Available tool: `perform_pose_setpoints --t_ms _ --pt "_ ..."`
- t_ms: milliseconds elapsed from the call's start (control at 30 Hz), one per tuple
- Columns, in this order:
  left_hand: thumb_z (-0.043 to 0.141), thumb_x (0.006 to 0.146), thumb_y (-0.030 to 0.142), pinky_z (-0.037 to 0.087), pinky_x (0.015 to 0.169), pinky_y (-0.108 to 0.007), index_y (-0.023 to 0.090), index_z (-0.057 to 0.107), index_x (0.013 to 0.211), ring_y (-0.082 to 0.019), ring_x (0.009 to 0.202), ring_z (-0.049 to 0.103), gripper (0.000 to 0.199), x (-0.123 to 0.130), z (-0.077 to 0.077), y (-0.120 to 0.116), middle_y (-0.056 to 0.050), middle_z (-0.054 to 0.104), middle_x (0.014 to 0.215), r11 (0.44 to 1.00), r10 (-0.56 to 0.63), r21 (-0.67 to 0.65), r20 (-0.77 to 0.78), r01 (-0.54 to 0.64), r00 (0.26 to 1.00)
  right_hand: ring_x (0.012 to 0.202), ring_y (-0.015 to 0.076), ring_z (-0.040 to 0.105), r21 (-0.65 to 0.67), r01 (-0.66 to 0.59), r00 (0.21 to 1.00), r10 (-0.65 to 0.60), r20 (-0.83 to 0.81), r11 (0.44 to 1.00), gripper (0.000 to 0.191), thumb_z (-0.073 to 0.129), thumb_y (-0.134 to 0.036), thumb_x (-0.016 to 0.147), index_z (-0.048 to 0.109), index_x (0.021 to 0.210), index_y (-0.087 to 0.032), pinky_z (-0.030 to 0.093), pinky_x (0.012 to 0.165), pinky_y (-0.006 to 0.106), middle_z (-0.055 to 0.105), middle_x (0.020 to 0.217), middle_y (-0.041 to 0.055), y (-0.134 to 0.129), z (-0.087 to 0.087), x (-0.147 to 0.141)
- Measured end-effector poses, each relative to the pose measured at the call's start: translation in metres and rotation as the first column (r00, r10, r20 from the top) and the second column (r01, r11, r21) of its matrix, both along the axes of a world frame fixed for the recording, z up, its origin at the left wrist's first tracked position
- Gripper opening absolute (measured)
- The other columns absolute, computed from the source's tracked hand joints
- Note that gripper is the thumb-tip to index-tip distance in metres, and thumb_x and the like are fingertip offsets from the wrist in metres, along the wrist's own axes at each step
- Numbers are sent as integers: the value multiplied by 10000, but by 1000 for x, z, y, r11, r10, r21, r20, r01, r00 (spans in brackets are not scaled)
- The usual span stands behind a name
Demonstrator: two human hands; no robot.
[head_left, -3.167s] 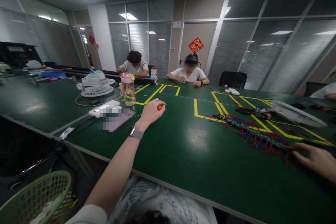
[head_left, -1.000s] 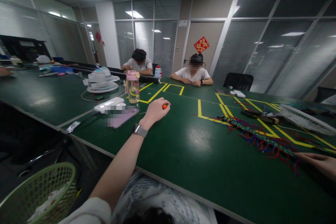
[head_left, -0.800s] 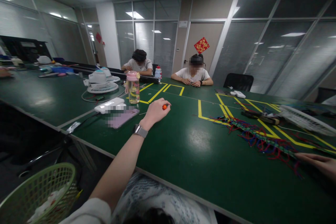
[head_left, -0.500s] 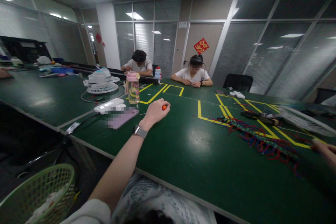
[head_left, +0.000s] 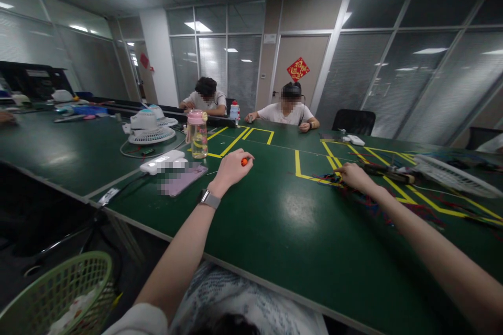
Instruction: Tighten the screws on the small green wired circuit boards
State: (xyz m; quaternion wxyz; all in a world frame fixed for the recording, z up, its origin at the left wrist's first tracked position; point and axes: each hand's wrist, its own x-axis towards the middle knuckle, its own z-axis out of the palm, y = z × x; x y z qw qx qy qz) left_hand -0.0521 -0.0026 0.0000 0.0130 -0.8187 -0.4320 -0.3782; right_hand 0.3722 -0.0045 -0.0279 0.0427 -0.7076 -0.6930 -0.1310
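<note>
My left hand (head_left: 234, 168), with a watch (head_left: 209, 199) on its wrist, rests on the green table with its fingers curled round a small orange thing (head_left: 244, 162). Only the rounded end of that thing shows, so its kind is unclear. Out to the right, my right hand (head_left: 357, 178) reaches over the near end of a row of small circuit boards with red and blue wires (head_left: 387, 212). Its fingers are bent together at the boards' left end. Whatever lies between those fingertips is hidden, and my forearm covers part of the wires.
Left of my left hand are a phone (head_left: 184, 180), a white power strip (head_left: 163, 162), a pink-lidded bottle (head_left: 197, 136) and white fans (head_left: 151, 128). Yellow tape (head_left: 297, 165) marks the table (head_left: 267, 251). A white grille (head_left: 456, 178) lies far right. Two people sit opposite.
My right hand has come in from the right edge to the left end of the wired boards. My left hand stays in place with the orange thing. A person opposite has spread their hands apart.
</note>
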Motion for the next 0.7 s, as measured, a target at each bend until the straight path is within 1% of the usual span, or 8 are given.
perform_pose_setpoints --t_ms 100,200,367,433,533,700 --pt "479 846 291 474 728 -291 223 683 887 -174 809 615 218 -1 -1 1 -31 650 920 1000 -2 7 1 2 1000 1024 292 557 -46 53 998 -52 41 998 410 425 -89 774 688 1086 -130 436 831 331 636 1098 162 9 -6 -4" --pt "474 849 294 470 716 -291 223 678 883 -172 799 613 218 -1 -2 2 -28 648 916 1000 -4 12 2 4 1000 1053 317 540 -80 78 995 -73 61 994 429 416 -109 786 673 1129 -143 438 836 358 625 1118 175 10 -8 -7" --pt "473 851 293 468 713 -288 220 679 888 -170 798 611 222 0 -2 1 -31 646 911 1000 -6 14 1 6 1000 1070 315 538 -118 105 993 -98 63 988 429 414 -126 802 670 1142 -185 432 850 360 617 1139 163 10 -9 -8" --pt "476 848 289 467 720 -286 219 681 891 -170 806 612 220 0 -1 2 -32 647 913 1000 -5 11 0 5 1000 1076 311 537 -124 114 992 -107 60 986 437 406 -125 807 659 1159 -185 428 853 360 611 1149 168 11 -9 -8" --pt "478 844 282 463 725 -282 218 683 882 -170 810 614 218 0 -2 2 -33 647 906 1000 1 12 4 -1 1000 1060 310 549 -135 129 991 -123 52 983 432 406 -124 804 667 1145 -180 426 848 364 612 1145 180 12 -10 -8" --pt "478 846 289 457 709 -282 222 681 877 -170 797 613 216 0 -3 3 -29 645 900 1000 -12 24 14 11 1000 1048 307 552 -131 141 990 -139 23 981 387 442 -137 784 710 1060 -179 419 842 358 635 1098 179 18 -11 -10"
